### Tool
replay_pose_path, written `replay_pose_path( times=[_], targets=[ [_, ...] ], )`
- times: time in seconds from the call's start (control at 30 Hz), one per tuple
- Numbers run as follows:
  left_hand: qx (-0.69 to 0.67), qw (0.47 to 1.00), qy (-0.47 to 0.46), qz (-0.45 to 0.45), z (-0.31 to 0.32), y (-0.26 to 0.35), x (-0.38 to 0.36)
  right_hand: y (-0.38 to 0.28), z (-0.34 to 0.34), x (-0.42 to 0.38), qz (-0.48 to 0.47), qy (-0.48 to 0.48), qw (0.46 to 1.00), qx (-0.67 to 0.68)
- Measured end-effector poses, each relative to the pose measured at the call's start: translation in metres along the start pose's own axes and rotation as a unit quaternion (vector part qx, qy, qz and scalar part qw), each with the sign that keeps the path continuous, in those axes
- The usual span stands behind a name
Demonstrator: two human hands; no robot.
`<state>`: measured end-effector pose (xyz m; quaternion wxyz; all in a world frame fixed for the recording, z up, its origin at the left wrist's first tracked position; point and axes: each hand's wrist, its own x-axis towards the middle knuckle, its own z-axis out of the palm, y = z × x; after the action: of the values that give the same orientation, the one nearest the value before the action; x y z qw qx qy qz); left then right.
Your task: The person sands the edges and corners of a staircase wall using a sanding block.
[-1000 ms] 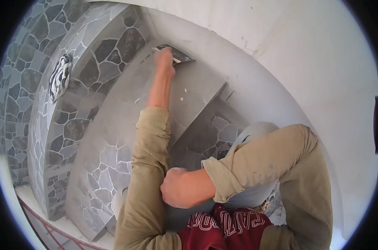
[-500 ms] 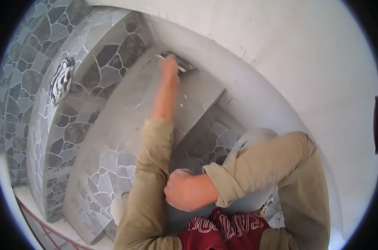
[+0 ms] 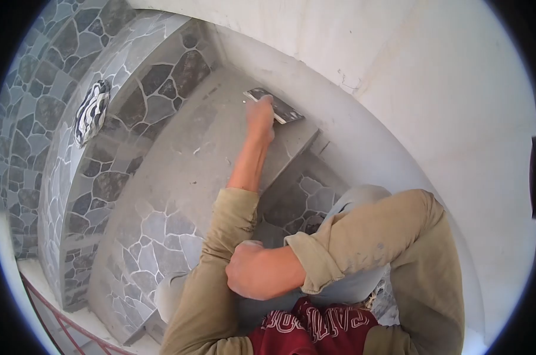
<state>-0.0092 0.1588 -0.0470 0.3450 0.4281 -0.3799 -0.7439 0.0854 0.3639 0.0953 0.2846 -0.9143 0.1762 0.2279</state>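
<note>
My left hand [image 3: 261, 117] is stretched out over the grey step and closed round a flat rectangular trowel [image 3: 288, 112]. The trowel lies on the step's surface, close to the foot of the white wall. Small light crumbs show on the grey step [image 3: 191, 127]. My right hand [image 3: 257, 271] is a closed fist near my body, resting against the left sleeve; its fingers are curled, and whatever they may hold is hidden.
Curved steps faced with grey stone [image 3: 111, 186] rise on the left, with a black and white striped bundle [image 3: 91, 113] on one. A white wall [image 3: 445, 106] curves along the right. A red railing [image 3: 55, 316] stands at lower left.
My left hand and the trowel have moved right and slightly down along the wall. The right fist has shifted slightly left.
</note>
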Motion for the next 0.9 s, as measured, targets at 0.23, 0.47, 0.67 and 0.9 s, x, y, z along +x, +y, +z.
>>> replay_pose_path(
  times=[0.23,0.47,0.67,0.9],
  targets=[
    [0.09,0.987,0.09,0.102,0.004,-0.025,-0.004,0.001,0.017,-0.016,-0.022,0.146,0.989,0.006],
    [0.063,0.983,0.084,0.151,0.016,-0.014,-0.008,0.0,0.003,-0.023,-0.003,0.092,0.996,0.005],
    [0.075,0.993,0.083,0.03,-0.012,0.002,0.011,-0.003,0.012,-0.01,-0.013,0.096,0.995,0.02],
    [0.038,0.992,0.117,0.023,-0.019,-0.002,0.029,0.001,0.007,-0.016,-0.055,0.159,0.986,0.017]
  ],
)
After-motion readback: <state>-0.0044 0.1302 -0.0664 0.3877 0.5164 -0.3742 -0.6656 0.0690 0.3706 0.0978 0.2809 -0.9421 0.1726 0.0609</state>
